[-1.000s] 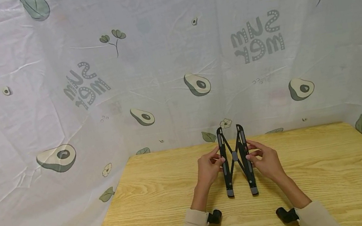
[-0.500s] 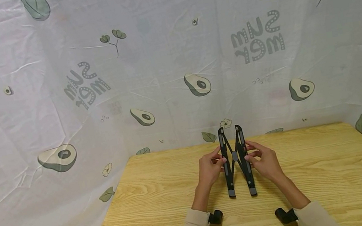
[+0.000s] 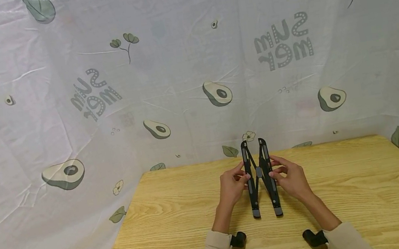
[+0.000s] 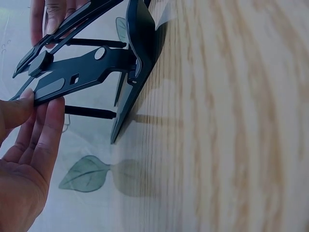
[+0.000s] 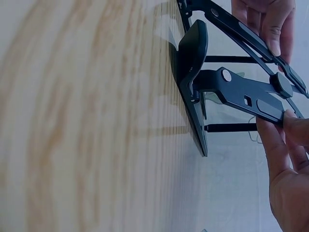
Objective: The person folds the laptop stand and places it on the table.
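A black folding laptop stand stands raised on the wooden table, its two long side arms joined by crossed bars at a round hub. My left hand pinches the left arm between thumb and fingers, about halfway along. On the opposite side, my right hand grips the right arm the same way. Seen from the left wrist, grey pads line the upper arm and a hooked front lip sits low by the tabletop. The right wrist view shows the base rail against the wood.
The wood-grain table extends to both sides of the stand. A pale curtain with avocado prints hangs right behind the table's back edge and along the left side. Black wrist-worn devices stick out from both sleeves.
Both hands have moved slightly inward, bringing the two side arms of the laptop stand a little closer together. The grips on it are unchanged.
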{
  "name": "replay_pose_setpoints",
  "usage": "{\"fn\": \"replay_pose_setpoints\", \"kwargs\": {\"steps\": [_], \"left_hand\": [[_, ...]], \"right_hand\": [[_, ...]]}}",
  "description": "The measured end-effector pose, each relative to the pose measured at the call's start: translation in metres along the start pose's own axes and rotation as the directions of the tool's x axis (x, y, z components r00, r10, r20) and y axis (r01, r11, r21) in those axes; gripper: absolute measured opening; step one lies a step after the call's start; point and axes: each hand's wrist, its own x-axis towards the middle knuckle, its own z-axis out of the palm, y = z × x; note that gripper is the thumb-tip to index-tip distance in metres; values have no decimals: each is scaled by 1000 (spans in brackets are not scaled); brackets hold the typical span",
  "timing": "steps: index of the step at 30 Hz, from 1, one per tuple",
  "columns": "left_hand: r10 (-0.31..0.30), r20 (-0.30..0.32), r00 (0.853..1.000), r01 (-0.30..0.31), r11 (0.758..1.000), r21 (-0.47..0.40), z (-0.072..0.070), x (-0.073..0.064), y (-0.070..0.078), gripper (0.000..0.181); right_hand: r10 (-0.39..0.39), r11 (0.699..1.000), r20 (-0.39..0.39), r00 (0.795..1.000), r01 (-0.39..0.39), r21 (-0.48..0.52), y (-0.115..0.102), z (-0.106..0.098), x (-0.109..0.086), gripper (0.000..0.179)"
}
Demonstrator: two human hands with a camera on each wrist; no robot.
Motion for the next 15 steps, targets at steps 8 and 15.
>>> {"fn": "replay_pose_setpoints", "kwargs": {"steps": [8,15], "left_hand": [[-7,-4,1000,7,1000,3,0,0,1,53],[0,-13,1000,0,1000,6,2,0,0,52]], "right_hand": [[-1,1000,8,1000,1,19,1,2,0,61],[18,1000,15,1000,-18,25,0,5,0,62]]}}
